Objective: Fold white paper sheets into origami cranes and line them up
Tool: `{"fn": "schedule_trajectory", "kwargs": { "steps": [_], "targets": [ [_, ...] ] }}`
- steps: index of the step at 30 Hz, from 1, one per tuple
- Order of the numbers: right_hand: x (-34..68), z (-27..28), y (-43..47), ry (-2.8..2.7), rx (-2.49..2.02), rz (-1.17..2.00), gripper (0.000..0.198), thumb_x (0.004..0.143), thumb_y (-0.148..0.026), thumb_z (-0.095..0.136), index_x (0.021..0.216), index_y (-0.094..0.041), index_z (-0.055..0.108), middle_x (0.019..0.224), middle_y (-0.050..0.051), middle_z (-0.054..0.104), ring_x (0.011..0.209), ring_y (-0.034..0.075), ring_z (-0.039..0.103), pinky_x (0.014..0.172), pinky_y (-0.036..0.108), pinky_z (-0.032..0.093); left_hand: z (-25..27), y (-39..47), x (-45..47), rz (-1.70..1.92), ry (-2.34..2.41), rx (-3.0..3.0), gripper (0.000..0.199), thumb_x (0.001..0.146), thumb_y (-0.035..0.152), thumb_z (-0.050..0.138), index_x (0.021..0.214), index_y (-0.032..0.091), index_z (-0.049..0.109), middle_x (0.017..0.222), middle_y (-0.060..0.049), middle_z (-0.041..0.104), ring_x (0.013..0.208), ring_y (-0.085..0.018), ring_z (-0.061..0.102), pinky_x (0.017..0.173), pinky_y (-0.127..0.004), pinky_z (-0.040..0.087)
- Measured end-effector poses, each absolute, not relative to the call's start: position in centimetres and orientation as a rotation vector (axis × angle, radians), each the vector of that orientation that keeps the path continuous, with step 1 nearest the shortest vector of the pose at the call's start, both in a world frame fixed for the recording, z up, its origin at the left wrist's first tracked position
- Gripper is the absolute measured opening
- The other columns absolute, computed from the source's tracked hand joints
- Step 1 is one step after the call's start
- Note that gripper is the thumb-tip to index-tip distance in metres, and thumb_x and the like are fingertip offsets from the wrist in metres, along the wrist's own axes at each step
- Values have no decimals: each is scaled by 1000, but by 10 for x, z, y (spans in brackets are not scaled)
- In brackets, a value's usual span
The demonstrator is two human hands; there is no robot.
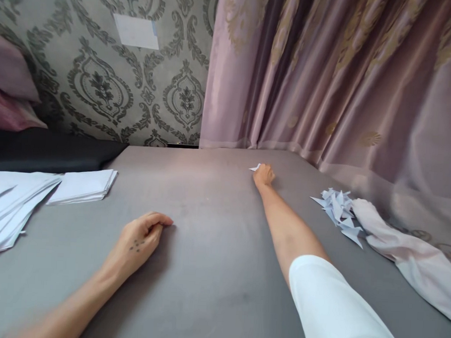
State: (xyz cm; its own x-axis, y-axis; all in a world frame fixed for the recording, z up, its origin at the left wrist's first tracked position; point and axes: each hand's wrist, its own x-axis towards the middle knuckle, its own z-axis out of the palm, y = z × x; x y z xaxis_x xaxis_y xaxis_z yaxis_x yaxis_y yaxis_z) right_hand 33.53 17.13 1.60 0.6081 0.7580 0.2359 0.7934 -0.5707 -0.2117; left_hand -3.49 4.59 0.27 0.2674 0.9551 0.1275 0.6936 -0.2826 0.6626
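Far out over the grey surface, my right hand is closed on a small folded paper piece. A pointed white tip of it sticks out to the left of the fingers, and the rest is hidden by the hand. Nearer to me on the left, my left hand rests low over the surface, fingers curled and index finger against the thumb. Nothing shows in it. To the right of my right forearm lies a heap of folded pale paper pieces with sharp points.
White paper sheets and a neat stack of smaller paper lie at the left, in front of a black cloth. A pale rolled cloth lies along the right side. Pink curtains and a patterned wall border the back.
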Motion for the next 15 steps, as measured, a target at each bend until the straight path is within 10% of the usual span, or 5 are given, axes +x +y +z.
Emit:
{"fn": "schedule_trajectory", "kwargs": {
  "steps": [15],
  "targets": [
    [346,10,163,-1178,-2445,-30,35,87,-25,51,113,-7,64,112,22,61,100,25,63,83,32,48,8,46,-34,690,1500,2113,35,77,36,37,83,21,69,86,-4,71,77,-20,65,72,-30,49]
  ]
}}
